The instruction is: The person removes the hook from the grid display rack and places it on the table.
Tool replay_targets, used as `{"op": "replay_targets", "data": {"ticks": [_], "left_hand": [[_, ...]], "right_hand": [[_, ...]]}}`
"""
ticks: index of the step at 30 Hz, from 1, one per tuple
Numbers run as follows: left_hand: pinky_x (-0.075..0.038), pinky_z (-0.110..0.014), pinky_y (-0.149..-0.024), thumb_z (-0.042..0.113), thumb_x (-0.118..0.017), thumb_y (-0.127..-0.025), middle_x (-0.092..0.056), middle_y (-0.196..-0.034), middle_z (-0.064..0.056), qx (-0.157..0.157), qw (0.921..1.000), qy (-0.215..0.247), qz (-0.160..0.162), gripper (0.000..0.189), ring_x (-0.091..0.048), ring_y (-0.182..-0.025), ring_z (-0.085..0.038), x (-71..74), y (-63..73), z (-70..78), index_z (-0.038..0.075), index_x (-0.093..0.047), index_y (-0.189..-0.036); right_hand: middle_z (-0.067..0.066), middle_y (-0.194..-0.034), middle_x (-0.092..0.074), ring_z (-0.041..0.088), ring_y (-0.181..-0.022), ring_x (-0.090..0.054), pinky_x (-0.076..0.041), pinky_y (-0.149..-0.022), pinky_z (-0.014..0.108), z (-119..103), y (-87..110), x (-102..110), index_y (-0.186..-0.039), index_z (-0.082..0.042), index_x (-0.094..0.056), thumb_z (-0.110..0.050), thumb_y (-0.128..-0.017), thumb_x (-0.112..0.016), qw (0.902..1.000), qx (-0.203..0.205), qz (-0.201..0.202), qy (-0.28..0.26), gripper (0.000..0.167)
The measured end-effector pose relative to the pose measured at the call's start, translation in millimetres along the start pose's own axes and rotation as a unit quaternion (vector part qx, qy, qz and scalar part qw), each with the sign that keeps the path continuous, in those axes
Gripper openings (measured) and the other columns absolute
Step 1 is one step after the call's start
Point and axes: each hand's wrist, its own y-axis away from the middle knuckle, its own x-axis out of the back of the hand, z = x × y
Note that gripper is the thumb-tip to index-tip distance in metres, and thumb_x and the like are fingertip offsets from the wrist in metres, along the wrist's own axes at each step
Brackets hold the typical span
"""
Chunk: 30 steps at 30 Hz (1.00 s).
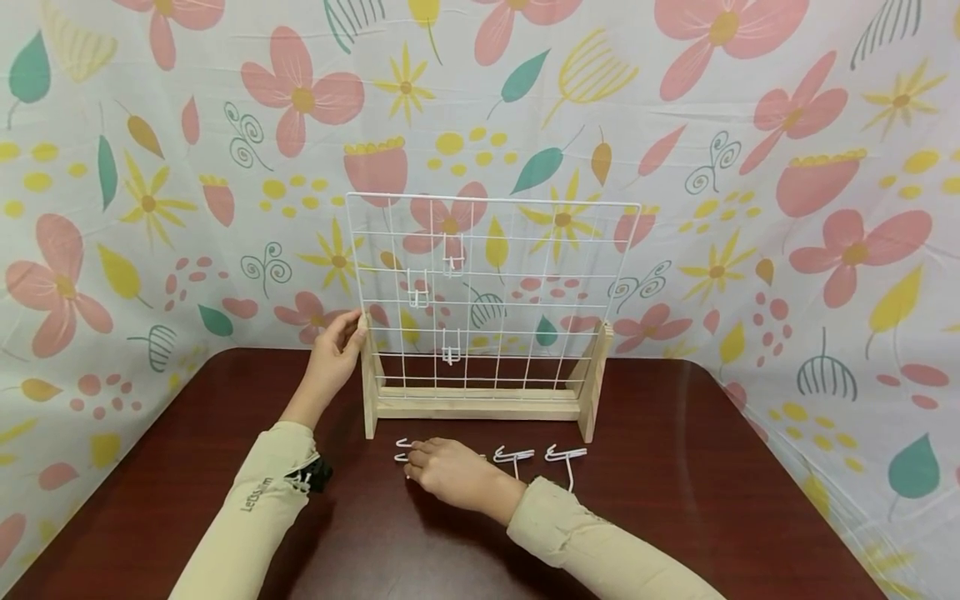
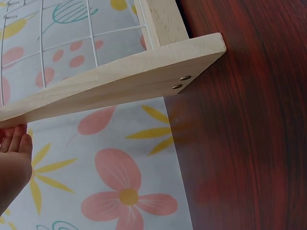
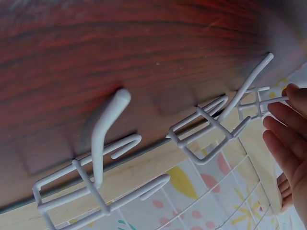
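Observation:
A white wire grid panel stands upright in a wooden stand. My left hand grips the top of the stand's left side post, thumb in front; in the left wrist view its fingers touch the post's edge. Low over the table, my right hand pinches the prong of a white wire hook, and its palm hides part of that hook in the head view. Two more hooks lie to its right, one nearer and one farther.
Three white hooks hang on the grid's left half, an upper one, a middle one and a lower one. The dark red-brown table carries everything. A flowered cloth hangs behind and at the sides.

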Motion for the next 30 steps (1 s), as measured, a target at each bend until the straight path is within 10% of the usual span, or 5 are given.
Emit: {"op": "replay_targets", "data": {"ticks": [30], "left_hand": [[-0.042,-0.008,-0.087,0.007,-0.049,-0.101,-0.052,-0.131,-0.029,-0.010,0.9999,-0.006,0.004,0.040,-0.051,-0.121,-0.038,-0.2,-0.2,-0.6,-0.010,-0.044,-0.137]], "right_hand": [[-0.005,-0.112,-0.068,0.013,-0.108,-0.062,-0.049,-0.093,0.026,-15,-1.8,1,-0.111,-0.020,-0.073,-0.023,-0.094,-0.054,0.9992,0.010,0.004,0.038,0.025]]}}
